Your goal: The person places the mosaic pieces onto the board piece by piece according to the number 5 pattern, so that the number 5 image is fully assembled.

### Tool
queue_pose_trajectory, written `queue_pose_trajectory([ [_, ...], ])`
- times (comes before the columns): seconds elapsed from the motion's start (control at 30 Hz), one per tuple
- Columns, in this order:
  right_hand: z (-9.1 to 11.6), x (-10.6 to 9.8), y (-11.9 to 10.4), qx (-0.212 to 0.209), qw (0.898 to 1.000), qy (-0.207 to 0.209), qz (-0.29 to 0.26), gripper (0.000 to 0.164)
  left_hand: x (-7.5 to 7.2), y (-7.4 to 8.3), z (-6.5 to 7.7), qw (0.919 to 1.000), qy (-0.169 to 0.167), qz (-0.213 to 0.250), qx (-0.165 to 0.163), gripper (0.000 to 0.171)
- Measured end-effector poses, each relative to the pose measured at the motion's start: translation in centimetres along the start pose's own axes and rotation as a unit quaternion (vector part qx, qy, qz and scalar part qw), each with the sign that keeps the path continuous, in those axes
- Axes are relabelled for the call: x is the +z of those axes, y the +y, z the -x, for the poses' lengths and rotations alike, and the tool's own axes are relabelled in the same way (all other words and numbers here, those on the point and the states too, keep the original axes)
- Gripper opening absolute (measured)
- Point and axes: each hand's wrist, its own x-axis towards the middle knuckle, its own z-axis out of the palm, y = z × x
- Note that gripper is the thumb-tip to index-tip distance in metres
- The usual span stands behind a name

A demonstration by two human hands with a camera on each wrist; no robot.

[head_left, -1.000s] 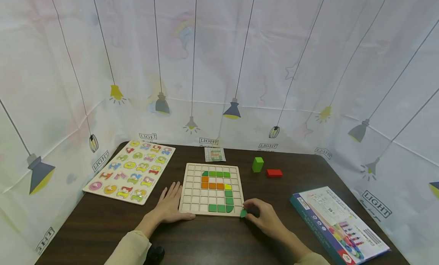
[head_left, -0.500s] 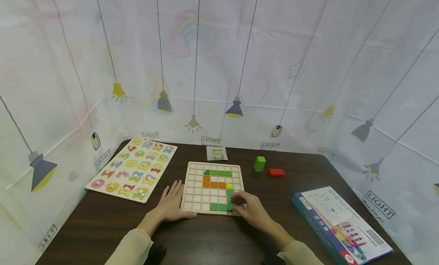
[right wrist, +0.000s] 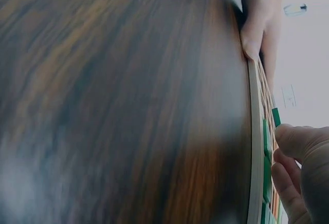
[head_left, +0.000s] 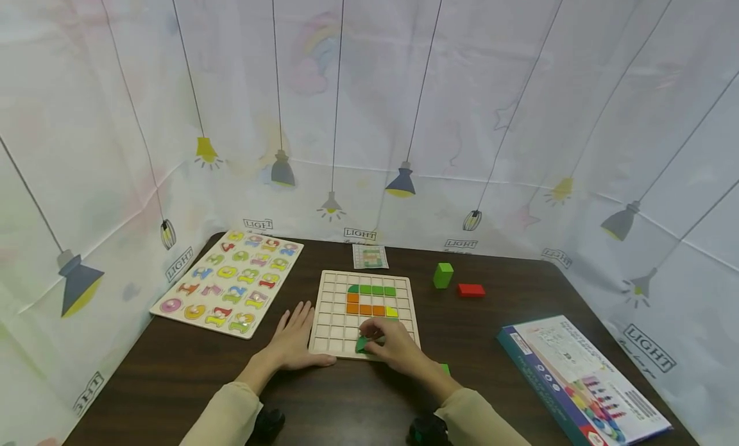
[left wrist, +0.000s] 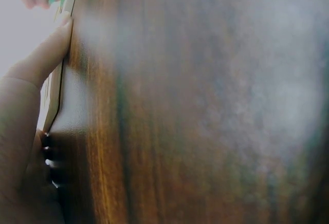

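My right hand [head_left: 398,348] pinches a small green tile [head_left: 362,344] between thumb and fingertips, over the lower part of a wooden grid board [head_left: 335,319]. In the right wrist view the held green tile [right wrist: 276,117] stands tilted, close above other green tiles in the board. Along the board's left edge lies my left hand [head_left: 293,340], fingers straight and spread, thumb along the near edge. Rows of green tiles [head_left: 378,291], orange tiles [head_left: 365,309] and a yellow tile [head_left: 392,312] sit in the grid. My right hand hides the lower right squares.
A number puzzle board [head_left: 228,285] lies to the left. Behind the grid board is a small pattern card [head_left: 370,257]. To the right are a green block [head_left: 443,276], a red block [head_left: 471,291] and a box [head_left: 583,375]. Another green piece [head_left: 445,368] shows beside my right forearm.
My right hand has carried the green tile from the board's lower right corner leftward over its lower row. My left hand keeps its place at the board. The head view has shifted slightly.
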Motion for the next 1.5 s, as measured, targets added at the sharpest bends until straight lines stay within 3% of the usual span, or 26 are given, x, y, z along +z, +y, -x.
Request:
queue_pose_trajectory([
  [0.4, -0.9, 0.8, -0.2, 0.014, 0.999, -0.029, 0.039, 0.022, -0.1, 0.1, -0.1, 1.0000, -0.002, -0.001, -0.001, 0.119],
  [0.8, -1.8, 1.4, -0.9, -0.035, 0.995, -0.034, 0.084, 0.018, -0.2, 0.2, 0.0, 1.0000, 0.002, -0.005, 0.003, 0.121],
  [1.5, -1.9, 1.6, -1.2, -0.032, 0.996, -0.064, 0.058, 0.027, 0.1, 0.0, -0.1, 0.9999, 0.001, -0.013, 0.001, 0.121],
])
